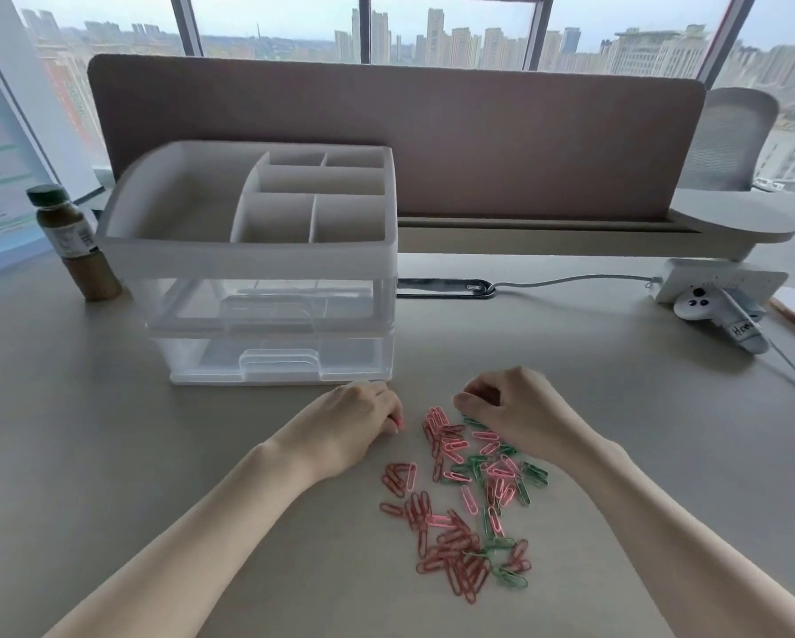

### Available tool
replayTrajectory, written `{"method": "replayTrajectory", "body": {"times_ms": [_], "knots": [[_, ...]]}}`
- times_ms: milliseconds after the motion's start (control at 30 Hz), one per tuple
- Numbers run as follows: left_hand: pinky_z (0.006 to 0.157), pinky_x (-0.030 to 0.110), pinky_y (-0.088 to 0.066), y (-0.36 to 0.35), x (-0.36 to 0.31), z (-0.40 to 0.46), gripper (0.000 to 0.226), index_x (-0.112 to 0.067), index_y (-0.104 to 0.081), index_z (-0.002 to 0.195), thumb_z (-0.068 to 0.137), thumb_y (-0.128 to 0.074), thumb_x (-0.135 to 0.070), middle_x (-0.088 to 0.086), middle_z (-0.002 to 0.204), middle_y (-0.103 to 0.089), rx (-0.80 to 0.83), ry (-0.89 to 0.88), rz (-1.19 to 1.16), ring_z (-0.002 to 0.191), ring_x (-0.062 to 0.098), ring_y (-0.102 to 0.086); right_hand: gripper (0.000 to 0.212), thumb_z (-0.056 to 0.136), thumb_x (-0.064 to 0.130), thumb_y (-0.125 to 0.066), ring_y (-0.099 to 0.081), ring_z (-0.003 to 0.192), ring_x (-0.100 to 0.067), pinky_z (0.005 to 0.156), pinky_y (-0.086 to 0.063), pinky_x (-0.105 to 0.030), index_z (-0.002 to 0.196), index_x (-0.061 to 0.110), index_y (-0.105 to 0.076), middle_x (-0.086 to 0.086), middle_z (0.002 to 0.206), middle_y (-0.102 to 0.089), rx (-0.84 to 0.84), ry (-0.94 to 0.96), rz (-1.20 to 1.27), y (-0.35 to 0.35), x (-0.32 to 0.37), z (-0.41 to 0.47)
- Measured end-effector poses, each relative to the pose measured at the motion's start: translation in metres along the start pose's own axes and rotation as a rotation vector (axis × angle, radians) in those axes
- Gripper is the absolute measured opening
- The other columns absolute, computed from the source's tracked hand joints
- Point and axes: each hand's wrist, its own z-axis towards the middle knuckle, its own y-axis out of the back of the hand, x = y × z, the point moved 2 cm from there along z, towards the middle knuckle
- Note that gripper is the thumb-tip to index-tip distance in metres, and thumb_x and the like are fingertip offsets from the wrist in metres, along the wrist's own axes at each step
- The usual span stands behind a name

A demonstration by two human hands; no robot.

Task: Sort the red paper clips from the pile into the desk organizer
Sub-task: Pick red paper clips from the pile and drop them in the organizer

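Paper clips [466, 495] sprawl near-to-far between both hands, pointing every way.

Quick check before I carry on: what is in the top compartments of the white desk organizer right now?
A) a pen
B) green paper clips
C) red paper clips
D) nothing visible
D: every divided compartment of the white plastic desk organizer shows only bare walls, and the mixed pile of red, pink and green paper clips lies on the grey desk.

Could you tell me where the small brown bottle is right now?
The small brown glass bottle with a green cap stands upright at far left, just left of the white plastic desk organizer.
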Motion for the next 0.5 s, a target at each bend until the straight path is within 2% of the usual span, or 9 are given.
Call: {"method": "replayTrajectory", "body": {"times_ms": [67, 100, 200, 267, 333, 433, 500], "knots": [[0.091, 0.018, -0.042, -0.004, -0.001, -0.006, 0.011, -0.023, -0.063, 0.105, 0.098, -0.054, -0.022, -0.009, 0.105, -0.062, -0.018, 0.040, 0.040, 0.100, 0.007, -0.056, 0.030, 0.089, 0.046, -0.062, -0.060, 0.048, -0.001, 0.046, -0.042, -0.013, 0.078, 0.019, -0.071, 0.003, 0.063, -0.071, 0.051, 0.000, -0.051, -0.008, 0.009, 0.013], [0.090, 0.018, -0.042, -0.004, -0.001, -0.010, 0.011, -0.023, -0.062, 0.104, 0.098, -0.053, -0.022, -0.010, 0.104, -0.061, -0.037, 0.072, 0.024, 0.099, 0.006, -0.055, 0.036, 0.087, 0.047, -0.064, -0.060, 0.047, -0.007, 0.047, -0.046, -0.019, 0.073, 0.014, -0.070, -0.002, 0.061, -0.071, 0.059, 0.000, -0.084, -0.012, 0.012, 0.020], [0.082, 0.017, -0.045, 0.003, 0.005, -0.021, 0.009, -0.026, -0.062, 0.095, 0.098, -0.054, -0.022, -0.014, 0.093, -0.063, -0.150, 0.264, -0.203, 0.087, 0.000, -0.058, 0.042, 0.080, 0.042, -0.072, -0.059, 0.048, -0.019, 0.053, -0.053, -0.030, 0.067, 0.002, -0.069, -0.014, 0.063, -0.071, 0.072, -0.014, -0.157, -0.020, 0.015, 0.035], [0.070, 0.019, -0.046, 0.005, 0.011, -0.027, 0.012, -0.024, -0.061, 0.088, 0.097, -0.054, -0.020, -0.009, 0.077, -0.065, -0.234, 0.405, -0.440, 0.070, 0.002, -0.059, 0.035, 0.079, 0.037, -0.076, -0.066, 0.056, -0.022, 0.060, -0.058, -0.034, 0.069, 0.004, -0.072, -0.011, 0.064, -0.072, 0.080, -0.016, -0.161, -0.018, 0.016, 0.038], [0.071, 0.026, -0.047, 0.005, 0.016, -0.030, 0.015, -0.018, -0.062, 0.086, 0.098, -0.053, -0.016, -0.005, 0.068, -0.062, -0.305, 0.498, -0.691, 0.065, 0.009, -0.058, 0.033, 0.083, 0.035, -0.075, -0.066, 0.056, -0.019, 0.062, -0.059, -0.034, 0.071, 0.004, -0.074, -0.007, 0.064, -0.073, 0.089, -0.014, -0.153, -0.014, 0.016, 0.039], [0.074, 0.027, -0.051, 0.004, 0.015, -0.028, 0.018, -0.006, -0.062, 0.087, 0.098, -0.050, -0.013, 0.001, 0.074, -0.061, -0.362, 0.587, -1.242, 0.072, 0.014, -0.056, 0.050, 0.093, 0.038, -0.062, -0.051, 0.045, -0.019, 0.065, -0.058, -0.036, 0.069, -0.006, -0.066, -0.010, 0.055, -0.064, 0.097, -0.032, -0.137, -0.011, 0.013, 0.038], [0.069, 0.021, -0.054, 0.005, 0.012, -0.024, 0.017, -0.001, -0.064, 0.090, 0.093, -0.054, -0.015, 0.005, 0.078, -0.063, -0.352, 0.654, -1.576, 0.071, 0.012, -0.059, 0.057, 0.091, 0.042, -0.062, -0.045, 0.043, -0.017, 0.059, -0.053, -0.032, 0.063, -0.007, -0.060, -0.011, 0.053, -0.060, 0.107, -0.054, -0.130, -0.012, 0.012, 0.036]]}}
